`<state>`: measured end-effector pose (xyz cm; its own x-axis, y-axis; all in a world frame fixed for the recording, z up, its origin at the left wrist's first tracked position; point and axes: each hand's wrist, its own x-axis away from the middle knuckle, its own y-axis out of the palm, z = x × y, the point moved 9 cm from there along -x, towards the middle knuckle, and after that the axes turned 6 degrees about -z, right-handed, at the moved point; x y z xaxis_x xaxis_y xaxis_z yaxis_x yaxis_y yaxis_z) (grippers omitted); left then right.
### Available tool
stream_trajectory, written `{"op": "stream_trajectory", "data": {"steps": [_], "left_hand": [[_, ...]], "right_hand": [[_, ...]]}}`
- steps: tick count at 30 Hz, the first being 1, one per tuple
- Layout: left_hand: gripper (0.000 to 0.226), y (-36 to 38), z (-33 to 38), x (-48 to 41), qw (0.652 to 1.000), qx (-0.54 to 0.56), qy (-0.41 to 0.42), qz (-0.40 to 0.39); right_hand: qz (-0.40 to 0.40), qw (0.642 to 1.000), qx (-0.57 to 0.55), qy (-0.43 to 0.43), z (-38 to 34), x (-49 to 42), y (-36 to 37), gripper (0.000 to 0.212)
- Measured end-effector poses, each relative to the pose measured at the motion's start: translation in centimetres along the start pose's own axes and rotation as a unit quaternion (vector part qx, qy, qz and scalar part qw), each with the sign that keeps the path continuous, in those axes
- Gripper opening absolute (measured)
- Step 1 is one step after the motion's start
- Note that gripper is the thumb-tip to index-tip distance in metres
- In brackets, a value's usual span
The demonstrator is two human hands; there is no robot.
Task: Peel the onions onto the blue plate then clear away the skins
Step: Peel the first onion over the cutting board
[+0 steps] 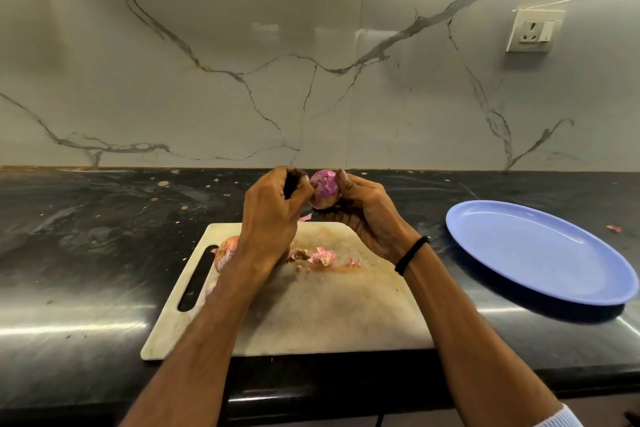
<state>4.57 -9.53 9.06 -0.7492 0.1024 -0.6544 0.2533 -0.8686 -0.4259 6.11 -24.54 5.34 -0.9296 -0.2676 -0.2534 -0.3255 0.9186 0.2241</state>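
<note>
Two hands work above the far edge of the cutting board point(311, 305), our landmark; nearer us on it lie loose skins point(320, 256) and, toward its handle slot, an unpeeled onion point(225, 251) partly hidden by our left forearm; beyond these, our right hand point(367, 215) cups the half-peeled onion point(323, 188) while our left hand point(273, 204) pinches at its left side, seemingly gripping something dark we cannot identify; the blue plate point(540, 253) sits right of the board on the table point(86, 236), nearer our right hand.

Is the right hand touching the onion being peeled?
Touching. The head view shows the right hand cupping the onion, thumb on its side.
</note>
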Motion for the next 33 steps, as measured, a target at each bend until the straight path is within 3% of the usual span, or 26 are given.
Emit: {"op": "stream_trajectory", "data": {"steps": [7, 12, 17, 21, 33], "left_hand": [[0.025, -0.6, -0.1, 0.0, 0.998, 0.049, -0.021, 0.025], [0.052, 1.0, -0.9, -0.3, 0.989, 0.117, -0.076, -0.045], [0.04, 1.5, -1.2, -0.1, 0.984, 0.15, -0.083, -0.05], [0.024, 0.5, -2.5, -0.2, 0.992, 0.084, -0.096, 0.006], [0.019, 0.3, -1.5, -0.1, 0.993, 0.078, -0.086, 0.006]], "right_hand": [[0.011, 1.0, -0.002, 0.008, 0.0, 0.0, -0.3, 0.053], [-0.007, 1.0, 0.019, 0.004, 0.1, 0.0, -0.1, 0.05], [-0.001, 0.999, 0.045, 0.014, 0.2, 0.1, 0.1, 0.053], [0.007, 0.998, 0.054, 0.031, 0.6, 0.1, 0.2, 0.053], [0.04, 0.987, -0.15, 0.028, 0.1, 0.4, -0.7, 0.046]]}}
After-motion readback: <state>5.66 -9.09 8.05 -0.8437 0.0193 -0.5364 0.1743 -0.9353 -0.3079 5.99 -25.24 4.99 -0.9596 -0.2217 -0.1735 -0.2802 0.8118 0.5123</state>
